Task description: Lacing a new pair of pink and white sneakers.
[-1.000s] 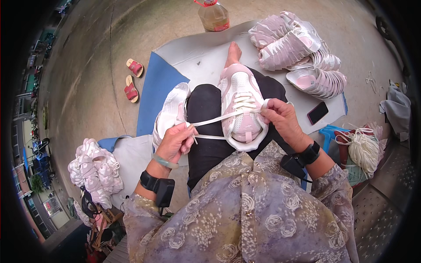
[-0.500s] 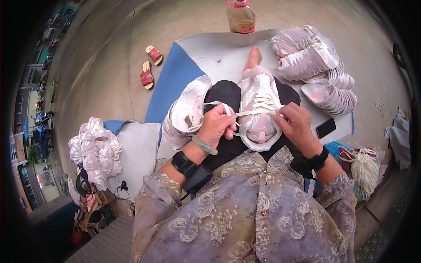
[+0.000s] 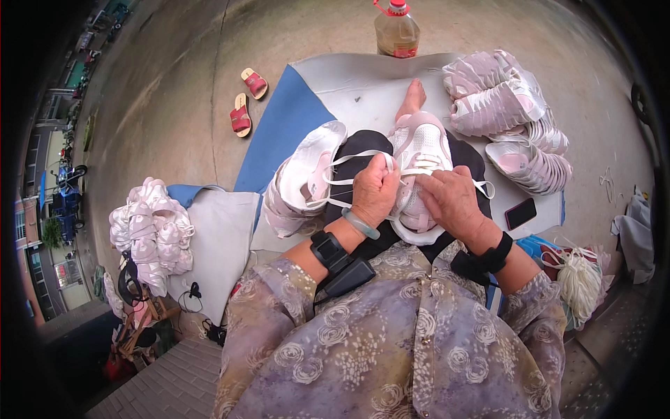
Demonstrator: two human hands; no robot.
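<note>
A pink and white sneaker upper (image 3: 421,140) lies across my lap, its toe pointing away from me. My left hand (image 3: 375,187) is closed at its left side, pinching a white shoelace (image 3: 417,172) that crosses the throat. Bent over the opening, my right hand (image 3: 452,199) has its fingers closed on the lace too; part of the grip is hidden. A lace loop sticks out past the right hand. Left of my knee stands a nested stack of uppers (image 3: 300,185), with slack lace trailing between it and my left hand.
More nested uppers (image 3: 495,105) lie at the far right on a white sheet (image 3: 370,77). A phone (image 3: 520,214) and a bundle of white laces (image 3: 583,283) sit to the right. Bundled uppers (image 3: 152,230) are at left. Beyond are red sandals (image 3: 241,115) and an oil jug (image 3: 397,31).
My hands have come closer together over the upper. The left moved right and in against its side; the right shifted slightly left. A lace loop now shows right of my right hand.
</note>
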